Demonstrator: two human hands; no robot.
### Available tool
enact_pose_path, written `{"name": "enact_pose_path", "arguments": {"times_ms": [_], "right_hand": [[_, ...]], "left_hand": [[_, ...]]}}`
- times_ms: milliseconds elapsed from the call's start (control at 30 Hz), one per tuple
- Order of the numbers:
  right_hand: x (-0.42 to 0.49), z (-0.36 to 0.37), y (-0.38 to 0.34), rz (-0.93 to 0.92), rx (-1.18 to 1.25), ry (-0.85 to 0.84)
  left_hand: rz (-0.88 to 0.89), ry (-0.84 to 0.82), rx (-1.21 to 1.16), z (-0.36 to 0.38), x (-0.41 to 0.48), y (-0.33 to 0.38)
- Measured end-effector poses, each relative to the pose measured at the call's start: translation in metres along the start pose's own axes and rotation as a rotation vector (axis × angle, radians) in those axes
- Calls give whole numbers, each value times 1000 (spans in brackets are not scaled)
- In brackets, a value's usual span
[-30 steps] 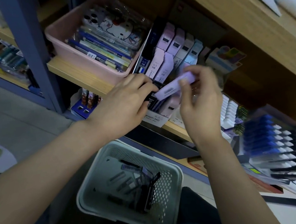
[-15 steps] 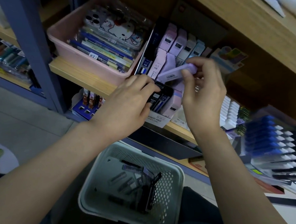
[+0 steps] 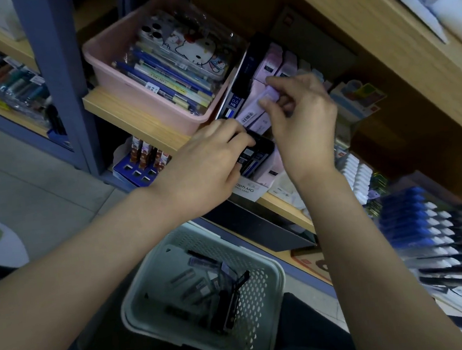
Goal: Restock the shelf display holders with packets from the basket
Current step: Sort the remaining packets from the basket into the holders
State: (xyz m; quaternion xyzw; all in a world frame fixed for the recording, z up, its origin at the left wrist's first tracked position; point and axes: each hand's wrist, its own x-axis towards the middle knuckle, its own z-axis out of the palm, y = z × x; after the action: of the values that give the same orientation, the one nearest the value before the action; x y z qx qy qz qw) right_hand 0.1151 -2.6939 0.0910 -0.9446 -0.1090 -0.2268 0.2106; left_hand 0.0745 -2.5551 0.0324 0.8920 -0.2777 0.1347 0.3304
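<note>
Our right hand point(image 3: 304, 128) pinches the lilac packet point(image 3: 255, 107) at its end, over the display holder point(image 3: 250, 192); our left hand point(image 3: 203, 166) grips dark packets point(image 3: 259, 155) there. It looks light, stiff and slippery, so we should hold the narrow edges.

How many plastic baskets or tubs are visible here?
2. A pink tub stands on the wooden shelf, above the left hand, filled with stationery. A pale perforated basket sits low in the view, holding a few packets. More may be hidden outside the view.
</note>
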Motion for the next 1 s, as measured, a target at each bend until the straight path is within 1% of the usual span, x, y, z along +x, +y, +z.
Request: {"name": "enact_pose_path", "arguments": {"times_ms": [67, 300, 367, 500, 600, 700, 767, 833, 933, 1000], "right_hand": [[6, -5, 0, 37, 24, -41], [7, -9, 0, -30, -38, -142], [6, -3, 1, -80, -70, -103], [1, 7, 2, -174, -92, 42], [-7, 11, 3, -266, -182, 109], [-15, 10, 4, -296, -249, 70], [-23, 4, 4, -290, -233, -2], [-35, -3, 5, -270, -212, -54], [-62, -16, 6, -240, -151, 2], [-88, -18, 10, -288, -94, 33]], "left_hand": [[-2, -1, -1, 0, 0, 0], [-4, -9, 10, -1, 0, 0], [-2, -7, 11, -1, 0, 0], [-2, -7, 9, 1, 0, -1], [10, -8, 7, 1, 0, -2], [15, -32, 13, 1, -1, -5], [26, -48, 32, -1, -2, -7], [56, -29, 67, -4, -6, -7], [102, 49, 119, -14, -21, -3], [90, 71, 141, -18, -39, -1]]}}
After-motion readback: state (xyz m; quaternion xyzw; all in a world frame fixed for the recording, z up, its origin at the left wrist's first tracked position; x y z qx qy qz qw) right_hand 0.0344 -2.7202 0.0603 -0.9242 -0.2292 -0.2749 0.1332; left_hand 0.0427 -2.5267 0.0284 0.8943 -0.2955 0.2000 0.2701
